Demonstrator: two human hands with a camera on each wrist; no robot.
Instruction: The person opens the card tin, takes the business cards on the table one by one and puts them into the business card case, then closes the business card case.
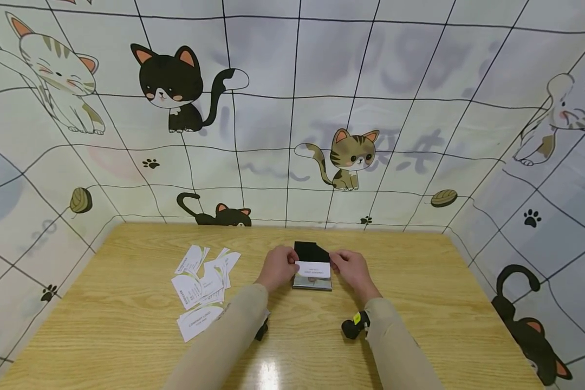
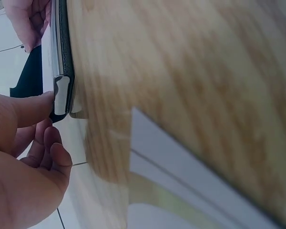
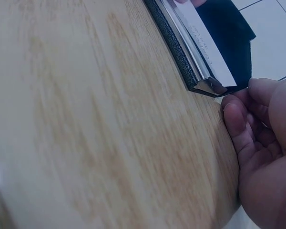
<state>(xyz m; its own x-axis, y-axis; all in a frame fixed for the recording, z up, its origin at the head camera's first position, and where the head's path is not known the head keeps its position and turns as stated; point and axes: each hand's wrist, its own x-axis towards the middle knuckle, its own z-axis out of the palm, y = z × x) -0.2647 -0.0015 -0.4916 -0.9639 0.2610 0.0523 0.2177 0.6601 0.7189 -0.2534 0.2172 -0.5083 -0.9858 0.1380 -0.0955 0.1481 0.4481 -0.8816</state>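
A black business card holder (image 1: pixel 312 287) with a shiny metal frame lies unfolded on the table, its black flap (image 1: pixel 308 250) pointing away from me. Across its middle is a white business card (image 1: pixel 313 270), tilted up out of the metal part. My left hand (image 1: pixel 278 268) grips the holder's left end; its thumb (image 2: pixel 35 109) lies by the card's edge and the metal end. On the other side my right hand (image 1: pixel 353 271) pinches the edge of the black flap between thumb and curled fingers (image 3: pixel 236 119). The fingertips' undersides are partly hidden.
To the left, several loose white business cards (image 1: pixel 197 290) are spread in an overlapping pile, near my left forearm. The wooden table (image 1: pixel 419 325) ends at a cat-patterned cloth (image 1: pixel 273 108) behind and at both sides.
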